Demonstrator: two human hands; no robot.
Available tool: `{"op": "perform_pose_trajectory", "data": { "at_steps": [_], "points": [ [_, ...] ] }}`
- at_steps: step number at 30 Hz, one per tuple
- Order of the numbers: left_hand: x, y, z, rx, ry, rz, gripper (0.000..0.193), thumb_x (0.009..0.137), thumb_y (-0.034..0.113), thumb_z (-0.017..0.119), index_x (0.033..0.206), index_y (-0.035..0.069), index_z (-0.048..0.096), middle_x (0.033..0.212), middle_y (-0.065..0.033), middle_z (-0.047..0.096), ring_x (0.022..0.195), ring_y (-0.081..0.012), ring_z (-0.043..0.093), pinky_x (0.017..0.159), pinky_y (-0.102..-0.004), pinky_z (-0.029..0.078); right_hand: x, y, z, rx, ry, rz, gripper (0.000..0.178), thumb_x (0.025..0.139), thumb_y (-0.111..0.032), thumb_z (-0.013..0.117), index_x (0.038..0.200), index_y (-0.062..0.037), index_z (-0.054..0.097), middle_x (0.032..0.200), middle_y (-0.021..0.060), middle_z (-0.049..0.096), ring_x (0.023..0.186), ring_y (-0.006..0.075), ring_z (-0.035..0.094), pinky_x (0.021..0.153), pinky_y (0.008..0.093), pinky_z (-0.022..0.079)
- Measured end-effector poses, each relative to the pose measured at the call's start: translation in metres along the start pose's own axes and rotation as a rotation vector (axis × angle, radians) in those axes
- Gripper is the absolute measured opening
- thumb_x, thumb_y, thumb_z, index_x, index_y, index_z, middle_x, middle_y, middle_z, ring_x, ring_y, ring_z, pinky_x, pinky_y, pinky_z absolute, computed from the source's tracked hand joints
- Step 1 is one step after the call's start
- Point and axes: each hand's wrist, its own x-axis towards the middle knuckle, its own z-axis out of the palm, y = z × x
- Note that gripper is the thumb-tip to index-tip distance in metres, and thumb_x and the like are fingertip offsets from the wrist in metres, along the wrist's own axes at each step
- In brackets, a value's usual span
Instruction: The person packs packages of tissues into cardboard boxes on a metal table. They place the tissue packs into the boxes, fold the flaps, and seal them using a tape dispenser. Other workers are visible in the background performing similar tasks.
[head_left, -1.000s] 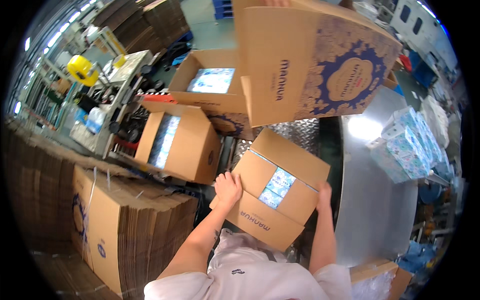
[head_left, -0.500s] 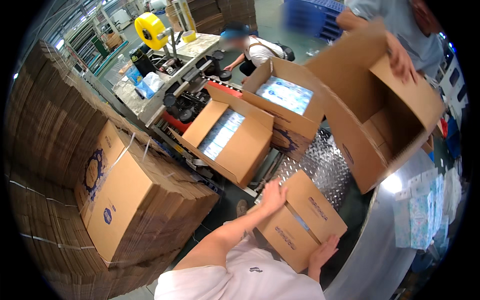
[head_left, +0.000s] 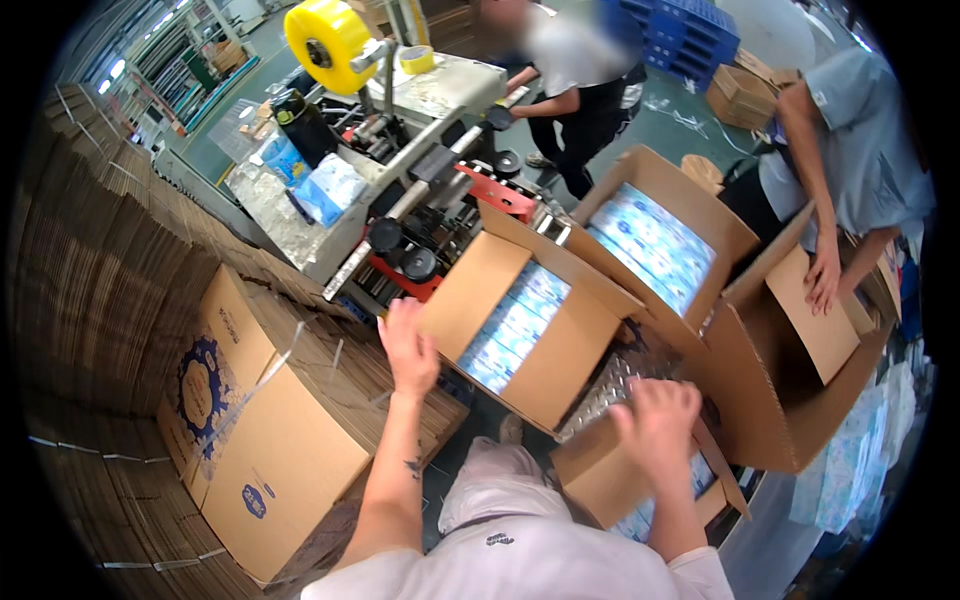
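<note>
Head view: left hand (head_left: pixel 408 352) unclenched, just left of middle box (head_left: pixel 568 362); right hand (head_left: pixel 660 420) over carton (head_left: pixel 598 468), at middle box's near right; grip unclear.

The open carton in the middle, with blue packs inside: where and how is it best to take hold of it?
Probably with flat palms on two opposite outer walls of the carton, coming from the person's near side. Its boxy shape suits a two-handed hold; the flaps folded inward toward the blue packs would likely bend if pulled.
</note>
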Motion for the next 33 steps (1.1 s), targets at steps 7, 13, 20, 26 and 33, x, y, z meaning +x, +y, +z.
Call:
{"op": "perform_pose_trajectory", "data": {
  "at_steps": [7, 13, 20, 26, 33],
  "points": [
    [0.047, 0.050, 0.025, 0.387, -1.688, 0.179, 0.111, 0.050, 0.078, 0.065, 0.136, 0.013, 0.041, 0.143, -0.0075, 0.037, 0.137, -0.0259, 0.024, 0.103, -0.0686, -0.003, 0.075, 0.024, 0.180, 0.051, -0.408, -0.204, 0.043, 0.088, -0.026, 0.053, 0.130, -0.0179, 0.050, 0.146, 0.0114, 0.028, 0.135, 0.0278, 0.027, 0.108, 0.0499, 0.022],
    [0.101, 0.007, 0.062, 0.153, -1.753, 0.278, 0.110, 0.044, 0.026, 0.089, 0.140, 0.015, 0.035, 0.144, -0.0157, 0.032, 0.127, -0.0309, 0.040, 0.099, -0.0312, 0.040, 0.101, 0.039, 0.197, 0.235, -0.768, -0.167, 0.052, 0.089, -0.032, 0.053, 0.138, -0.0218, 0.039, 0.152, 0.0118, 0.013, 0.140, 0.0252, 0.015, 0.112, 0.0428, 0.017],
    [0.093, 0.026, 0.017, 0.479, -1.273, 0.508, 0.110, 0.045, 0.034, 0.086, 0.136, 0.001, 0.035, 0.145, -0.0221, 0.025, 0.131, -0.0334, 0.032, 0.102, -0.0590, 0.026, 0.116, 0.059, 0.195, 0.304, -0.947, -0.196, 0.059, 0.090, -0.037, 0.049, 0.140, -0.0086, 0.034, 0.153, 0.0109, 0.008, 0.140, 0.0266, 0.012, 0.112, 0.0382, 0.020],
    [0.128, -0.029, 0.104, 0.256, -2.009, 0.234, 0.070, 0.059, 0.036, 0.080, 0.120, 0.010, 0.059, 0.112, -0.0132, 0.063, 0.109, -0.0259, 0.056, 0.096, -0.0316, 0.038, 0.130, 0.050, 0.178, 0.248, -0.985, -0.125, 0.058, 0.088, -0.033, 0.053, 0.138, -0.0094, 0.036, 0.148, 0.0136, 0.023, 0.137, 0.0296, 0.022, 0.107, 0.0383, 0.029],
    [0.089, -0.063, 0.119, 0.065, -0.740, -0.229, 0.127, 0.043, 0.039, 0.090, 0.142, 0.003, 0.018, 0.136, -0.0230, 0.035, 0.129, -0.0335, 0.034, 0.109, -0.0436, 0.023, 0.151, 0.018, 0.137, -0.072, 0.262, -0.014, 0.043, 0.087, -0.012, 0.050, 0.127, 0.0020, 0.043, 0.134, 0.0174, 0.043, 0.129, 0.0305, 0.034, 0.107, 0.0531, 0.020]
  ]
}}
